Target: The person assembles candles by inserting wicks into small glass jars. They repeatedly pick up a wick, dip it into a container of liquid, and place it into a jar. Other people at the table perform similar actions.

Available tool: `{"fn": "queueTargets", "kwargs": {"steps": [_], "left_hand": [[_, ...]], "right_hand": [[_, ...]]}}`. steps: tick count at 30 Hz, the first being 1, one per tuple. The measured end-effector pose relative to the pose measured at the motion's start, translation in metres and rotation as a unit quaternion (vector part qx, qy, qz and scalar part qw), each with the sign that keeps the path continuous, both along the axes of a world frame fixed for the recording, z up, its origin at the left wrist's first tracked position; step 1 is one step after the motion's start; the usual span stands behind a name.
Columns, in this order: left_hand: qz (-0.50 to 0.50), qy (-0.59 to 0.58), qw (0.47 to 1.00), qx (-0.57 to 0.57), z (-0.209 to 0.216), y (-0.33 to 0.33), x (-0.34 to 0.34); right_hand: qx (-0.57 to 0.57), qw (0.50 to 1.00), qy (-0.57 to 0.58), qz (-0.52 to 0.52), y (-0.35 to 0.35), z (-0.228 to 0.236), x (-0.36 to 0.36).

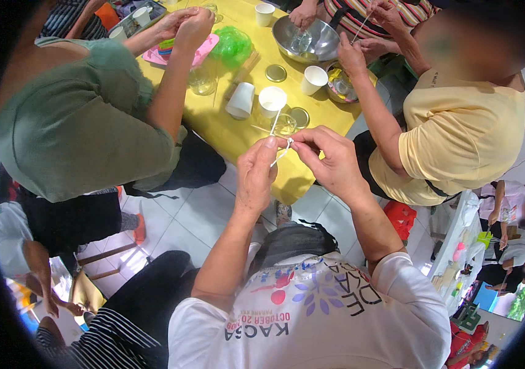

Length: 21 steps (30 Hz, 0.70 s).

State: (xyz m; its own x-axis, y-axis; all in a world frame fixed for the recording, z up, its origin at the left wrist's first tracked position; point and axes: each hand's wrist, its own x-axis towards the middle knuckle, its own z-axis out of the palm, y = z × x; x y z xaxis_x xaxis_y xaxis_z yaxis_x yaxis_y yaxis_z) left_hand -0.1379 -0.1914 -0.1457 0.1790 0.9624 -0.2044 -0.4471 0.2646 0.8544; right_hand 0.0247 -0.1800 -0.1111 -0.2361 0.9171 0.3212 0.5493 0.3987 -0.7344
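Observation:
A white string (281,152) with a small knot stretches between my two hands above the near edge of the yellow-covered table. Thumb and fingers of my left hand (256,172) are closed on the string, and a thin stick seems to run beside them. My right hand (331,158) pinches the string by the knot, its other fingers curled. Just beyond my fingertips stand a white paper cup (272,101) and a clear glass jar (285,125), with a round metal lid (300,117) alongside. Another paper cup (240,102) leans to the left.
The yellow table (213,117) also holds a steel bowl (305,43), a smaller bowl (341,86), a green plastic bag (232,47) and a pink tray (204,52). One person in green (84,123) is on the left; another in yellow (465,129) handles a stick on the right.

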Motion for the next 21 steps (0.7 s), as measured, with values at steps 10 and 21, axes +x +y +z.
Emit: {"fn": "queueTargets", "kwargs": {"steps": [10,21], "left_hand": [[0.033,0.243,0.962,0.119,0.03,-0.03,0.014],[-0.042,0.224,0.945,0.233,0.047,-0.045,0.041]], "right_hand": [[-0.067,0.996,0.013,0.065,-0.023,0.035,0.021],[-0.387,0.889,0.158,0.188,-0.036,0.067,0.086]]}}
